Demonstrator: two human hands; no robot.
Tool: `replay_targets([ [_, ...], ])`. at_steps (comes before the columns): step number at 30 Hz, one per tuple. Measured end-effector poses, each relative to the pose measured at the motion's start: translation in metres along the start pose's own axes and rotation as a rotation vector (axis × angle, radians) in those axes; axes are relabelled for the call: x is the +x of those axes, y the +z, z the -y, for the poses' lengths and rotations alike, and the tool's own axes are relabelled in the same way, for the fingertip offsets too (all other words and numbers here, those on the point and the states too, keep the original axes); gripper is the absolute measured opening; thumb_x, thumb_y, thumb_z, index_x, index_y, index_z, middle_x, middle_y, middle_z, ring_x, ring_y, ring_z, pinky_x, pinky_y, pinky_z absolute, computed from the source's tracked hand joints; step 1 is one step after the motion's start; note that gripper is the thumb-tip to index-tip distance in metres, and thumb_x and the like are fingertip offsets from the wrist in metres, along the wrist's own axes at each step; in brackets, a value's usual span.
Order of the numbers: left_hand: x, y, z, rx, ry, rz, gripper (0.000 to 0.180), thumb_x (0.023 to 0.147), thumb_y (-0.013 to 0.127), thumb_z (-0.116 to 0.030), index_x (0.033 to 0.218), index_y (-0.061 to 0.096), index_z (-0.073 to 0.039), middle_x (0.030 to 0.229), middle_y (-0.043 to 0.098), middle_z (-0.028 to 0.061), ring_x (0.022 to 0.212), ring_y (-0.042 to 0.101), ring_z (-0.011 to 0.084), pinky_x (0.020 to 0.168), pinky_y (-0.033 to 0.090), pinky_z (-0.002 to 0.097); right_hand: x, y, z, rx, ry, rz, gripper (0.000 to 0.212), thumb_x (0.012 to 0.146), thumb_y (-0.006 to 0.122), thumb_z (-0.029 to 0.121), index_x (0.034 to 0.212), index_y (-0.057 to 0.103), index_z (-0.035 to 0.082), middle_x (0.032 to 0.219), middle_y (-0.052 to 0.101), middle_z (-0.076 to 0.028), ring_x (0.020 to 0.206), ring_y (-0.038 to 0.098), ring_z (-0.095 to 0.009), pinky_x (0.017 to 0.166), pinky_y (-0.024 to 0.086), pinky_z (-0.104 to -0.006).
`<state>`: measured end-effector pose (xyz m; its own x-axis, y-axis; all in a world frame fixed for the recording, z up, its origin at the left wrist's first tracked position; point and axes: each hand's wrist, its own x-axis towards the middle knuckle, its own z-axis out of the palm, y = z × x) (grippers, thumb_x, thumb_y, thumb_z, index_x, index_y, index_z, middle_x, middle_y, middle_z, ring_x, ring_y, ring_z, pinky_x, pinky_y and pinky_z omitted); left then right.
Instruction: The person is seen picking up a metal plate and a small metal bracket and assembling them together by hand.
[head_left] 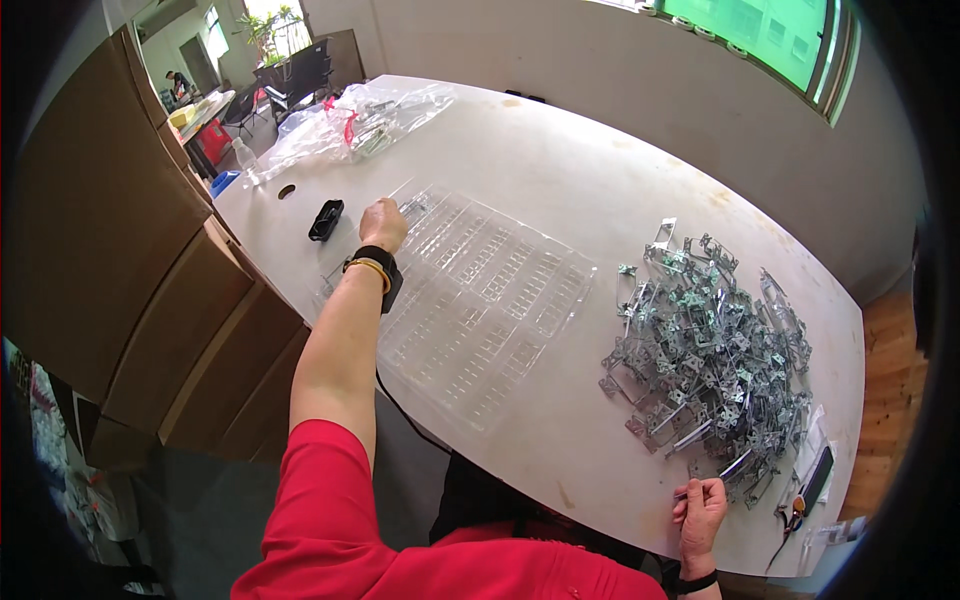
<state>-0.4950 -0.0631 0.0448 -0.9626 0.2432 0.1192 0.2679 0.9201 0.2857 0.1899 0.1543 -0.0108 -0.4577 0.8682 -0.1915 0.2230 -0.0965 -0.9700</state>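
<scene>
My left hand [382, 225] is stretched out to the far left corner of a clear plastic tray [520, 300] with rows of small slots. Its fingers are curled closed and mostly hidden behind the back of the hand. Just right of the knuckles, a small metal part [413, 207] lies in the tray's corner. My right hand [702, 515] rests at the near table edge, below a large heap of thin silver metal brackets [715, 350]. Its thumb and fingers are pinched together, with a thin metal sliver showing at the fingertips.
Left of the tray lies a black open case [326, 220]. Clear plastic bags [345, 125] with metal pieces cover the table's far left end. Pliers [795, 515] and a dark long object [819, 475] lie at the right edge. Cardboard boxes [100, 230] stand stacked along the left.
</scene>
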Motion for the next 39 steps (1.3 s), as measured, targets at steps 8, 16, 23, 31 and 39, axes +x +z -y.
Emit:
replay_targets([
  [8,-0.011,-0.004,-0.011,-0.029,-0.116,0.051,0.03,0.091,0.064,-0.01,0.116,0.078,0.002,0.121,0.074,0.0283,0.117,0.072,0.0415,0.1,0.058,0.0446,-0.001,-0.002,0.001,-0.023,0.002,-0.009,0.023,0.109,0.066,0.026,0.098,0.055,0.009,0.085,0.071,-0.007,0.053,0.057,-0.005,0.043,0.043,-0.0182],
  [16,-0.017,-0.008,-0.005,-0.045,-0.146,0.003,0.029,0.09,0.065,-0.01,0.113,0.079,0.001,0.119,0.075,0.0273,0.116,0.072,0.0412,0.099,0.059,0.0445,-0.002,0.002,0.002,-0.012,-0.004,0.011,0.023,0.109,0.065,0.026,0.098,0.054,0.009,0.085,0.07,-0.007,0.054,0.057,-0.004,0.044,0.042,-0.0185],
  [23,-0.01,-0.01,-0.007,0.03,0.028,-0.131,0.03,0.087,0.063,-0.017,0.104,0.08,0.001,0.107,0.075,0.0302,0.105,0.075,0.0428,0.093,0.06,0.0469,-0.009,0.004,0.018,-0.06,0.041,-0.007,0.02,0.109,0.064,0.019,0.096,0.054,0.008,0.085,0.071,-0.007,0.056,0.058,-0.006,0.046,0.045,-0.0211],
  [31,-0.101,-0.072,-0.065,-0.251,0.419,-0.225,0.031,0.092,0.065,-0.026,0.095,0.078,0.001,0.087,0.075,0.0242,0.086,0.076,0.0407,0.08,0.057,0.0488,-0.007,0.005,0.016,0.016,0.027,0.072,0.017,0.109,0.065,0.021,0.101,0.059,0.007,0.091,0.073,-0.006,0.065,0.062,-0.005,0.055,0.051,-0.0215],
  [39,-0.296,-0.101,-0.162,-0.614,0.72,0.004,0.017,0.099,0.073,-0.015,0.102,0.075,0.001,0.075,0.066,0.0051,0.065,0.053,0.009,0.061,0.046,0.0289,-0.023,-0.011,0.013,0.136,0.043,0.182,0.021,0.108,0.068,0.024,0.102,0.06,0.006,0.093,0.074,-0.005,0.07,0.065,-0.006,0.06,0.054,-0.0228],
])
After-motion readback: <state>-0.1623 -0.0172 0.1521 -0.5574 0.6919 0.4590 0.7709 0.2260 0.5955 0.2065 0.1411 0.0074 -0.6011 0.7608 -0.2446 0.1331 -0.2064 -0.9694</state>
